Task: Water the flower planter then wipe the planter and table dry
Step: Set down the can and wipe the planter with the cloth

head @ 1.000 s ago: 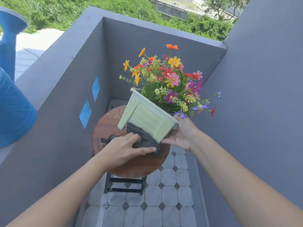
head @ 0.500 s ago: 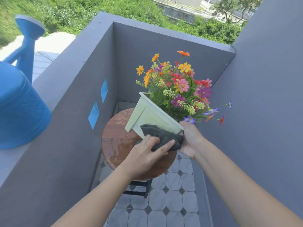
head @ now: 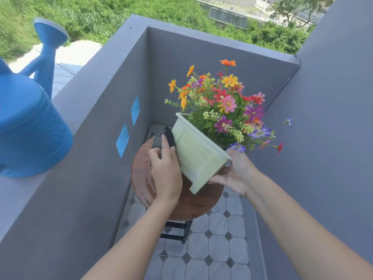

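Two bare forearms reach up from the bottom of the frame over a grey tiled floor (head: 218,249). At centre, the left hand (head: 166,170) presses a dark grey cloth (head: 163,139) against the left end of the pale green planter (head: 198,155), thumb and fingers closed around the bunched fabric. The right hand (head: 235,175) cups the planter's lower right corner, its fingers spread under the base and curled round the edge. The planter is tilted, its open top leaning to the upper right; I cannot tell whether it touches the round brown bench (head: 145,178) beneath it, whose top shows wet sheen at its left side. Bright mixed flowers (head: 224,102) fill the planter. At the left of the frame a blue watering can (head: 28,128) stands on the grey wall ledge (head: 24,190). Green bushes (head: 121,9) lie beyond, along the top.
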